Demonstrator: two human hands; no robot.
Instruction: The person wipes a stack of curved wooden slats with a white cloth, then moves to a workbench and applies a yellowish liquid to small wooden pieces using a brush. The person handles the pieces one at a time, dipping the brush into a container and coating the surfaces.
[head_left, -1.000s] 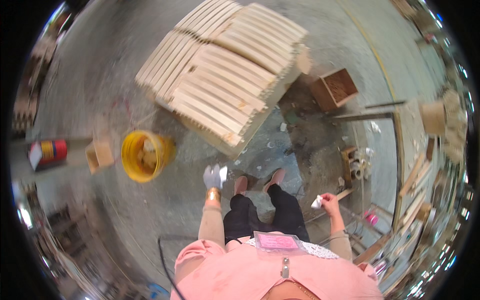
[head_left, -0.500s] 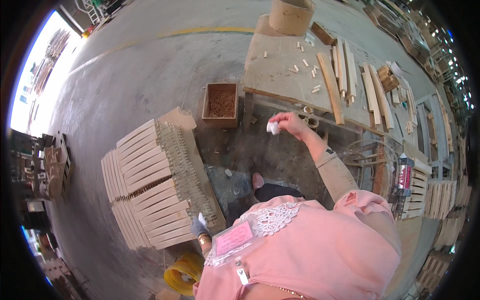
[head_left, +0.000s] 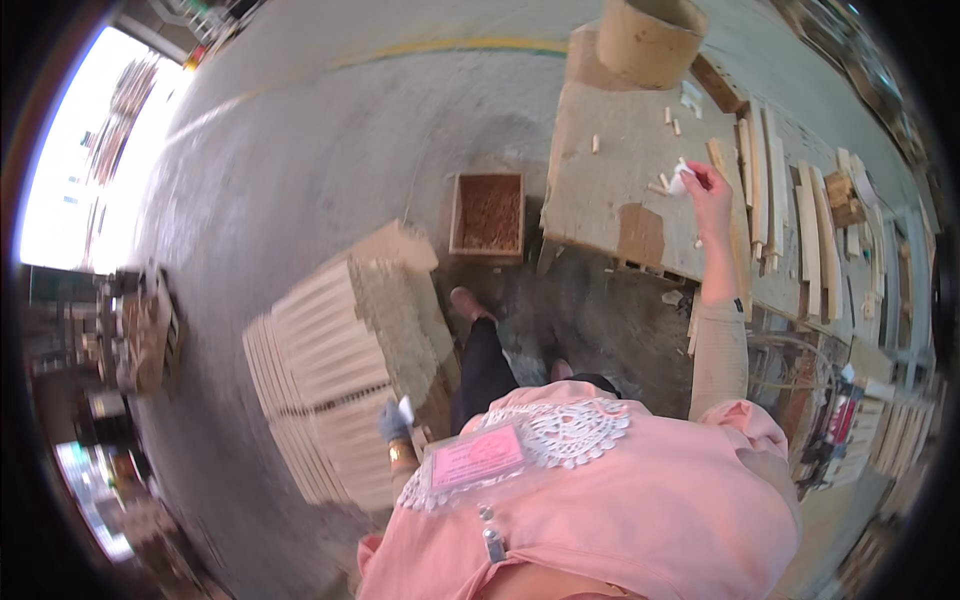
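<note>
My bare right hand [head_left: 710, 200] is out over the workbench, its fingers pinched on a small white piece [head_left: 681, 178] too blurred to name. Short pale wooden dowels [head_left: 657, 187] lie right beside that piece. Low on the left, my grey-gloved left hand [head_left: 392, 422] is closed around a small white object [head_left: 405, 409] with only its tip showing. This hand is at the near edge of a stack of pale wooden slats [head_left: 320, 340].
The workbench [head_left: 615, 110] bears a round brown tub [head_left: 650, 45] and several long wooden strips [head_left: 808, 235]. A wooden box [head_left: 487, 253] of reddish-brown bits stands on the floor between stack and bench. My feet are between them. Cardboard [head_left: 400, 245] sticks out from the stack's far end.
My right hand has moved from in front of the bench to above it, still with the white piece. My view has shifted and one foot has stepped forward. The left hand stays by the slats.
</note>
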